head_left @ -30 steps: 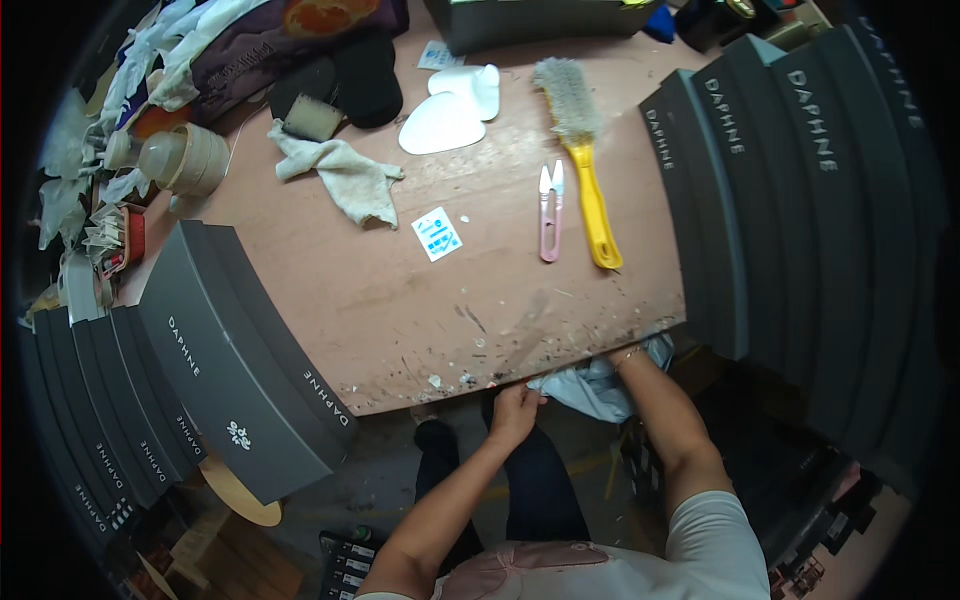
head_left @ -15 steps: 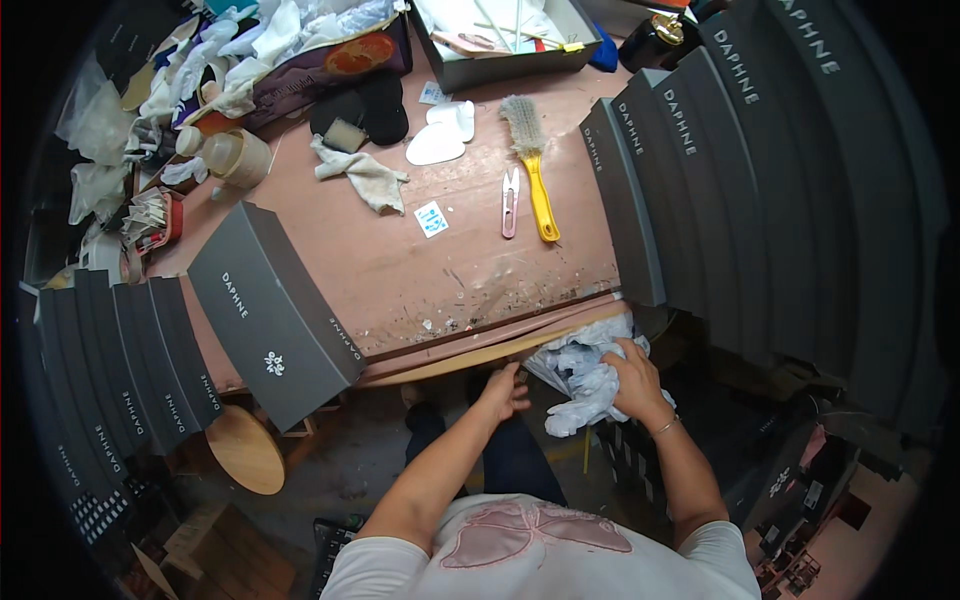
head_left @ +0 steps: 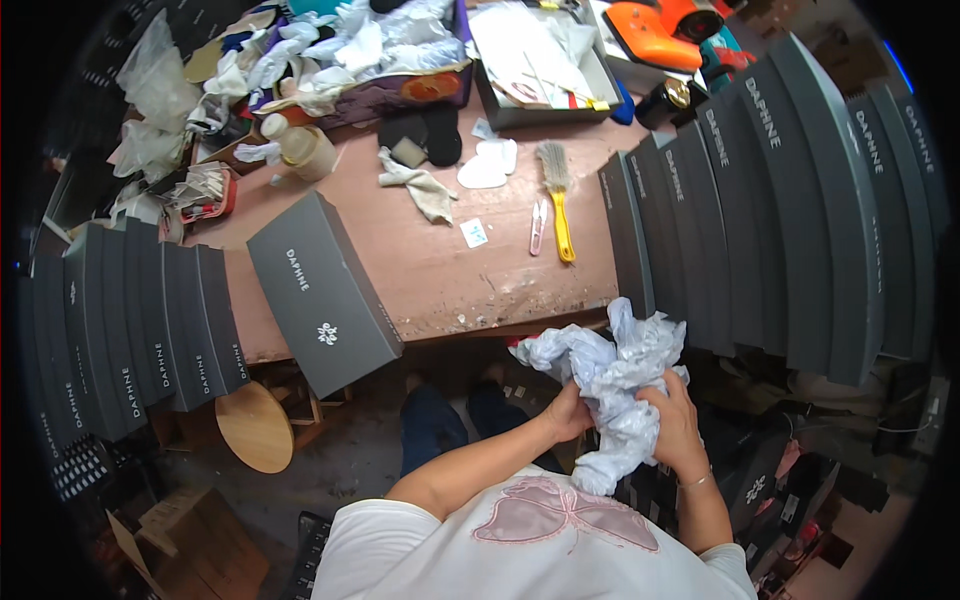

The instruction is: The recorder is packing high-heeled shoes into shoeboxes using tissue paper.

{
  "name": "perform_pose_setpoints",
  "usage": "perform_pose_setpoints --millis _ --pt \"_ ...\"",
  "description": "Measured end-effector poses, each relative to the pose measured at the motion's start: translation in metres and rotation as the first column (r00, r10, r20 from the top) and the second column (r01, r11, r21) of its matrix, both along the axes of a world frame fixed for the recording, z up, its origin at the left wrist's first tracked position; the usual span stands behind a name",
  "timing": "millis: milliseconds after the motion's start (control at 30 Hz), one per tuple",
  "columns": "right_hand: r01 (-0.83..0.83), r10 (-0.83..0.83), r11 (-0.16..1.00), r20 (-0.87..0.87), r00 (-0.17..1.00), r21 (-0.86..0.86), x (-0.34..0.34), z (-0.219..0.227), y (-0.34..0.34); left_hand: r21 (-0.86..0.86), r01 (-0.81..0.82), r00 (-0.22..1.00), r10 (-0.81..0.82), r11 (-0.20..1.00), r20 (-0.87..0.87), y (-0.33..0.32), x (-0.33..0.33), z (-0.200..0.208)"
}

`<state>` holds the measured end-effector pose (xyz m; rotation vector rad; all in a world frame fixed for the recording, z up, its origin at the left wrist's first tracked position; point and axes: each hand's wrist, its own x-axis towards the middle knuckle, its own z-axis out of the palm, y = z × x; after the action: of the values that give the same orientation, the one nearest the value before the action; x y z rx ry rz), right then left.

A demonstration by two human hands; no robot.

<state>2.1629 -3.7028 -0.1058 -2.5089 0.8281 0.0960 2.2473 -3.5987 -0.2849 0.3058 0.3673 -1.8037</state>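
Note:
Both my hands grip a large bundle of crumpled whitish wrapping paper in front of the table's near edge, over my lap. My right hand is closed round its right side. My left hand presses in from the left, its fingertips partly hidden by the folds. On the pink tabletop beyond lie a yellow-handled brush and pink thread snips, both apart from my hands.
Dark grey shoeboxes stand in a row at the right, more at the left. A single shoebox lies at the table's left front. Behind are a cloth, white insole-like pieces and an open box. A round stool stands below left.
My right hand has lifted the wrapping paper from the table edge toward me, and my left hand has come onto it. The light wooden strip under the table edge no longer shows.

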Motion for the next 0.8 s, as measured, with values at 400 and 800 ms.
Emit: perform_pose_setpoints --millis 400,800 --pt "-0.249 0.351 0.92 0.354 0.867 -0.302 0.303 0.097 -0.034 -0.381 -0.321 0.799 0.464 0.867 0.383 -0.056 0.327 0.085" --pt "-0.371 0.436 0.865 0.141 0.889 -0.337 0.695 -0.088 -0.136 -0.313 -0.314 -0.641 0.043 0.897 0.766 -0.023 0.572 0.115"
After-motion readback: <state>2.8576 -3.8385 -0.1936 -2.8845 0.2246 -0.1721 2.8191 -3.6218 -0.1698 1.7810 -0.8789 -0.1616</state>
